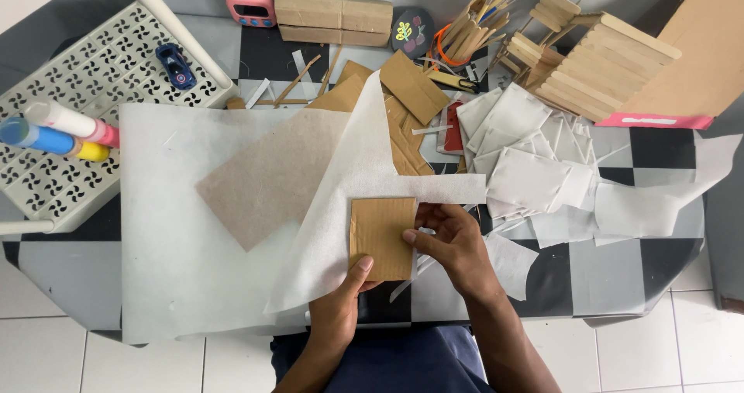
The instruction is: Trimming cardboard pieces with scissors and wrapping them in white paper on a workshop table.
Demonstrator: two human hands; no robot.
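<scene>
Grip, left: left hand [338, 306] is pinching the small cardboard rectangle [381, 238] at its lower edge, and I am seeing the thumb lying over the bottom left corner.
Grip, right: right hand [452, 242] is clamping the same piece along its right edge, fingers curling behind it and the thumb pressing on the front.
Cardboard rectangle: it is sitting upright in my view, just in front of me at the near edge of the table, lying against a white paper sheet [350, 199] whose flap is folding over it from the left and top.
Under the sheet: a larger grey-brown board [267, 177] is lying tilted on a wide white paper [170, 230].
Right of the hands: a heap of white paper pieces [535, 168] is spreading over the chequered tabletop [589, 273].
Further back: brown cardboard scraps [411, 91], a structure of wooden sticks [593, 63] and a cluster of brushes and sticks [473, 25] are crowding the far side.
Far left: a perforated white tray [85, 91] is carrying glue bottles [54, 129] and a blue toy car [176, 66].
</scene>
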